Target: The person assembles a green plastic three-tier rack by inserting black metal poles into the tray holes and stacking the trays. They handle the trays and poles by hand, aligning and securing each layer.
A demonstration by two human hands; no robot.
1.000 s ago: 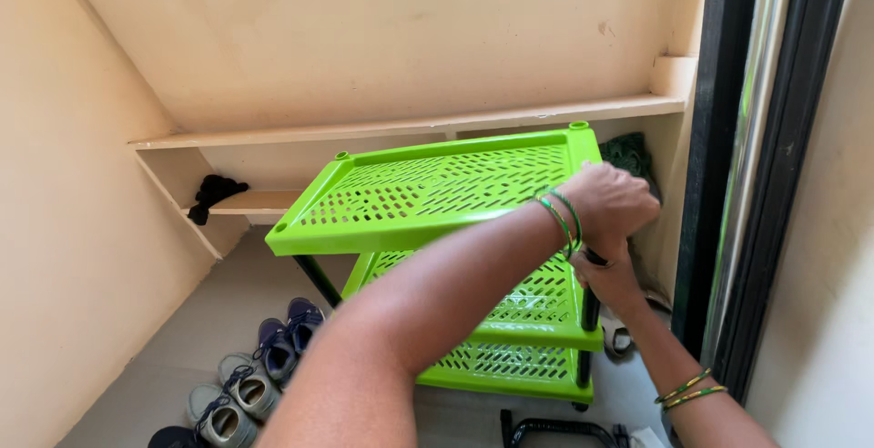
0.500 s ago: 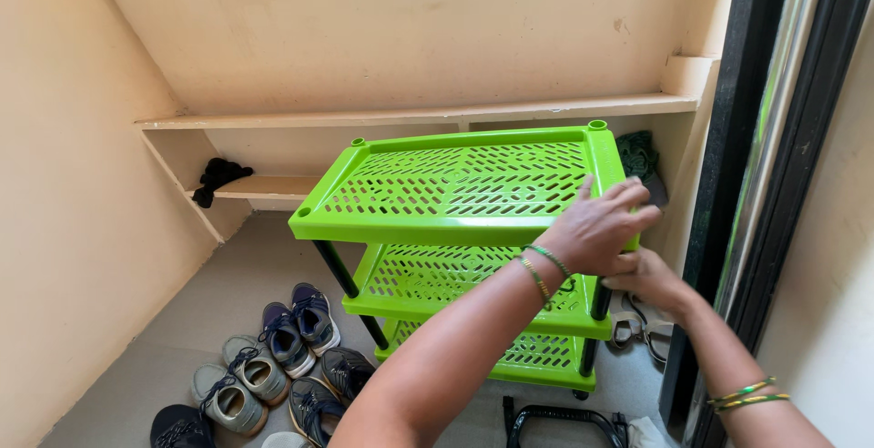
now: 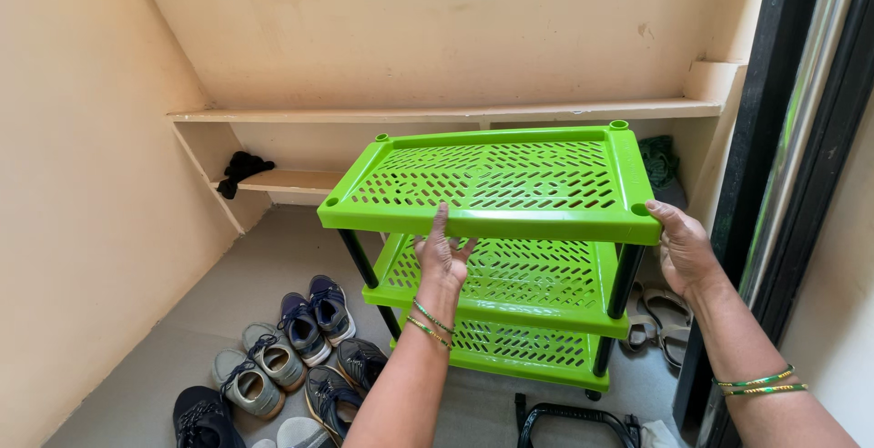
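Observation:
A bright green plastic rack [image 3: 496, 175] with three slotted shelves and black legs stands on the floor in a beige alcove. My left hand [image 3: 442, 257] grips the front edge of its top shelf near the middle, thumb on top and fingers beneath. My right hand [image 3: 681, 248] clasps the top shelf's front right corner, beside the black leg [image 3: 625, 280]. Green bangles circle both wrists.
Several shoes [image 3: 282, 357] lie on the floor left of the rack, sandals [image 3: 657, 320] to its right. A black frame [image 3: 574, 421] lies in front. A wall shelf [image 3: 437, 113] runs behind, with a black cloth [image 3: 238, 170] on a lower ledge. A dark door frame [image 3: 774, 138] stands at right.
My left hand left the right corner and moved to the middle of the top shelf's front edge. My right hand rose from the leg to the corner. The view pulled back.

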